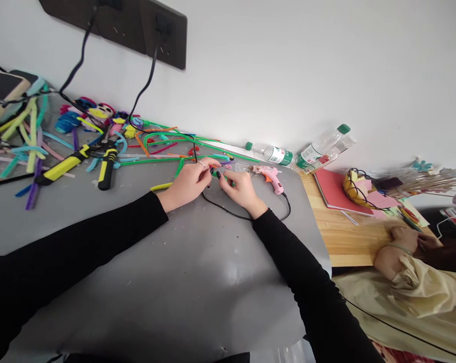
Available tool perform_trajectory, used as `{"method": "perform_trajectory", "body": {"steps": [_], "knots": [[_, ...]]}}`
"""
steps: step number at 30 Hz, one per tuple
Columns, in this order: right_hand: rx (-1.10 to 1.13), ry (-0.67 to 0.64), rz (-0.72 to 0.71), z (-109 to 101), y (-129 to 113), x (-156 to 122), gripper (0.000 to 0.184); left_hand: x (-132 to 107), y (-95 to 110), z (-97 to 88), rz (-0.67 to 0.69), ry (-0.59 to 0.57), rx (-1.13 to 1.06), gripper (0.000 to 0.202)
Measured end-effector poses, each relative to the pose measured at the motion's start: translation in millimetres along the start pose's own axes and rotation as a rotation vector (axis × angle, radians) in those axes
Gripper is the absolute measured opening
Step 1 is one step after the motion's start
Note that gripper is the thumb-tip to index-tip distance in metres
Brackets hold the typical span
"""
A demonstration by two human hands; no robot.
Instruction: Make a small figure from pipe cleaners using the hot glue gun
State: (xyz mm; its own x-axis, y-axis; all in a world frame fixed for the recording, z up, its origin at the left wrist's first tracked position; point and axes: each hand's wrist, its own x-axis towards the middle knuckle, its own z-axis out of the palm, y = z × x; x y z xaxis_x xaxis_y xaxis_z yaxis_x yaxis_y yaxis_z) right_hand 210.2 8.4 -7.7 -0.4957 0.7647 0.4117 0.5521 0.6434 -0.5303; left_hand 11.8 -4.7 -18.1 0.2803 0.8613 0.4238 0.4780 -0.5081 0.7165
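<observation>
My left hand (190,182) is closed in a pinch above the grey table mat (182,282), its fingertips close to those of my right hand (239,190). My right hand is pinched too, with thumb and forefinger together. Small bits of green and orange show around the fingers, but what they hold is too small to make out. Just right of my right hand a pink glue gun (271,177) lies on its side, its black cord looping below. Several fuzzy craft stems (163,143), green and orange, lie behind my left hand.
Yellow-and-black pliers (74,164) lie at left among coloured strips (33,136) and fuzzy figures (99,111). Plastic bottles (279,155) rest by the wall. Cords hang from a socket panel (137,27). On the wooden table (349,242), another person's arm (400,252) rests near a basket (358,189).
</observation>
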Motion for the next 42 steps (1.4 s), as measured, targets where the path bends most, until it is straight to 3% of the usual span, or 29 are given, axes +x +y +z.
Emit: {"method": "perform_trajectory", "body": {"steps": [12, 31, 42], "knots": [[-0.008, -0.020, 0.008, 1.3, 3.6, -1.0, 0.039, 1.1, -0.2, -0.7, 0.023, 0.011, 0.096, 0.028], [0.004, -0.029, 0.007, 0.9, 5.2, -0.8, 0.036, 0.2, -2.6, 3.1, -0.027, -0.100, 0.059, 0.045], [0.020, -0.025, 0.016, 1.0, 5.1, 0.3, 0.038, 1.5, -5.5, 4.4, 0.028, -0.030, 0.063, 0.032]]}}
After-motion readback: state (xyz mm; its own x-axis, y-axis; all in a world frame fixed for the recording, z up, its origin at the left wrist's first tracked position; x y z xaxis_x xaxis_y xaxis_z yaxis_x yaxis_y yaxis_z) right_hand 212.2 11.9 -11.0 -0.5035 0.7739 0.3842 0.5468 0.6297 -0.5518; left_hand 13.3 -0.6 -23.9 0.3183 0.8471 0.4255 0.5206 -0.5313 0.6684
